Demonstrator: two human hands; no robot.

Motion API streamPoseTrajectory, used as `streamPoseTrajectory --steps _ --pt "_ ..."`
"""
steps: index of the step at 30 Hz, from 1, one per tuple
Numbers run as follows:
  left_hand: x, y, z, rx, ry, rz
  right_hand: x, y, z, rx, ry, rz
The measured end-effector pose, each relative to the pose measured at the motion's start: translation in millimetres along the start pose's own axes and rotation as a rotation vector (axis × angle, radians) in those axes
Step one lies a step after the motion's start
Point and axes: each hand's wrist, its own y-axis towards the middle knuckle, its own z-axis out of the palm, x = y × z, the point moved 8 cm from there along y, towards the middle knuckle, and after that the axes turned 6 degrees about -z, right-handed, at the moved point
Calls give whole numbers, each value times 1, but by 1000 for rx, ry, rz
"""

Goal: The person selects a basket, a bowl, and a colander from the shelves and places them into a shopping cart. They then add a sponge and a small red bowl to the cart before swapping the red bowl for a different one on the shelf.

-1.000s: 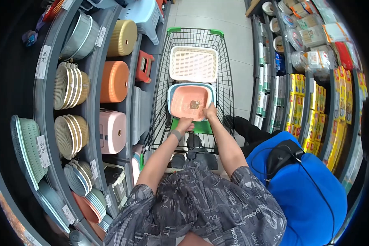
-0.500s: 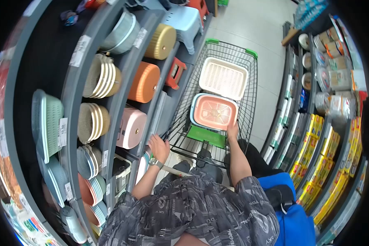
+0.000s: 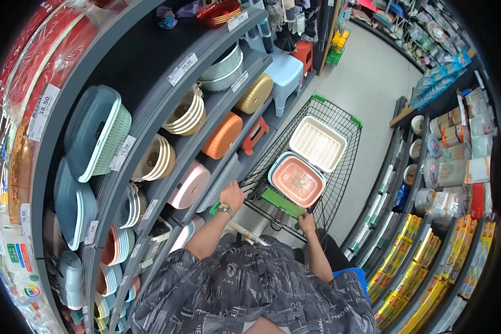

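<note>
The shopping cart [image 3: 348, 186] stands ahead of me with a green panel [image 3: 283, 202] near my end. My right hand [image 3: 307, 222] closes around the cart's near bar, at its right side. My left hand [image 3: 231, 196], with a watch [image 3: 224, 209] at the wrist, is by the shelf edge and the cart's near left corner. Its fingers look curled, and what they may hold is hidden. Inside the cart, a pink basket [image 3: 298, 181] rests in a light blue one [image 3: 276, 161]. A cream slotted basket [image 3: 318, 143] lies beyond them.
Left shelves carry buckets, an orange tub [image 3: 222, 135], a pink tub [image 3: 190, 185], green baskets [image 3: 108, 142] and a light blue stool [image 3: 284, 72]. Right shelves hold yellow boxes [image 3: 395, 286] and packaged containers. Tiled floor [image 3: 367, 67] runs ahead between the shelves.
The view has turned, showing more of the aisle ahead. My right hand has moved from beside the pink basket to the cart's near bar. My left hand's spread fingers have curled.
</note>
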Motion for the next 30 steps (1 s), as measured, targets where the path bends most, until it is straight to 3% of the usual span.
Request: streamPoseTrajectory --steps 8,10,12,16,18,20,30 --pt "-12 70 21 68 52 4 46 16 -23 -35 -73 -71" --pt "-17 92 29 87 50 28 66 16 -45 -114 -105 -73" --pt "-21 105 31 74 95 67 76 2 -64 -158 -182 82" --pt "-33 130 17 98 56 142 99 -20 -73 -356 -351 106" --pt "-35 142 17 54 23 160 107 -30 -70 -400 -358 95" --pt "-39 150 9 108 2 172 120 -28 -63 -456 -466 -76" --pt "-70 187 3 52 -21 181 109 18 -88 -403 -370 133"
